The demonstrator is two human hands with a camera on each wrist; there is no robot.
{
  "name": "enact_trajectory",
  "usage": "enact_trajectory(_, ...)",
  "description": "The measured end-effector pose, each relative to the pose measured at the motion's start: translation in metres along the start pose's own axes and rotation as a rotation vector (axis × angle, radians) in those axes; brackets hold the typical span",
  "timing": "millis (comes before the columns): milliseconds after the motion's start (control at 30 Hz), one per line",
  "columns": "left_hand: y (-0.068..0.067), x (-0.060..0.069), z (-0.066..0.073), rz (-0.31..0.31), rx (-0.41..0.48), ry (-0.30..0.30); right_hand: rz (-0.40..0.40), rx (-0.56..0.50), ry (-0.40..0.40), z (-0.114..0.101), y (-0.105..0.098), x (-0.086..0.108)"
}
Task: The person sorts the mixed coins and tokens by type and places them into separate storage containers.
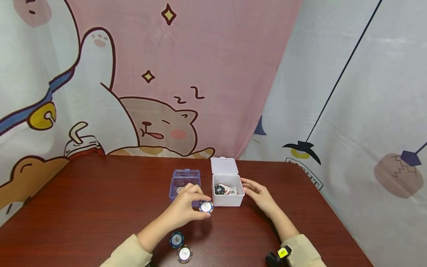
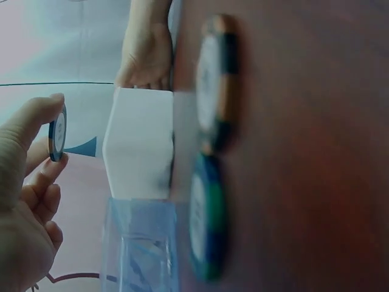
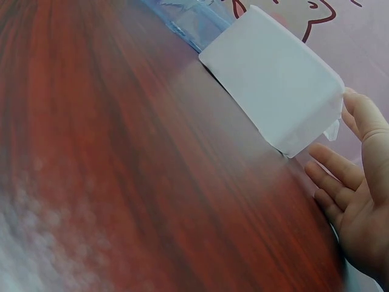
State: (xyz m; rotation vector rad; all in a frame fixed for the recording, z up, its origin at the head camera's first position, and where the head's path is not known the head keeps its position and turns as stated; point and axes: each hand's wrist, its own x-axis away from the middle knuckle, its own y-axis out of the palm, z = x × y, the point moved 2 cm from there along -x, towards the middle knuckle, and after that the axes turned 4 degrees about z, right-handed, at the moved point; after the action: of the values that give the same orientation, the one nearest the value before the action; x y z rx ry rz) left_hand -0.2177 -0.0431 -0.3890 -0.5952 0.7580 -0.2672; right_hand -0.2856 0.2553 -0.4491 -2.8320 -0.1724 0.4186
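Observation:
Between thumb and fingers, my left hand (image 1: 185, 207) pinches a blue-edged poker chip (image 1: 206, 206) in front of the two boxes. In the left wrist view the same poker chip (image 2: 58, 134) stands on edge, raised off the table. My right hand (image 1: 261, 198) rests at the right side of an open white box (image 1: 228, 200), its fingers fairly straight; the right wrist view shows the thumb at the rim of the white box (image 3: 273, 82). Inside lie several poker chips (image 1: 220, 189), black and white ones among them. To its left is an open clear blue box (image 1: 176, 184), partly hidden behind my left hand.
On the brown table (image 1: 100, 207), a green-and-blue poker chip (image 1: 176, 240) and a dark-edged poker chip (image 1: 184, 254) marked 100 lie near the front, touching or nearly so. A printed curtain (image 1: 227, 74) hangs behind the table's far edge.

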Motion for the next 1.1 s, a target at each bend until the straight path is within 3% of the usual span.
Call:
enact_trajectory(367, 0.011, -0.034, 0.004, 0.047, -0.027, -0.003, -0.002, 0.001, 0.001, 0.000, 0.000, 0.000)
enact_trajectory(600, 0.019, -0.052, 0.000, 0.078, -0.037, -0.049, -0.006, -0.008, -0.007, 0.001, 0.000, 0.000)
enact_trajectory(1100, 0.040, -0.073, -0.020, 0.065, -0.137, -0.155, -0.007, -0.002, -0.002, -0.001, 0.000, 0.001)
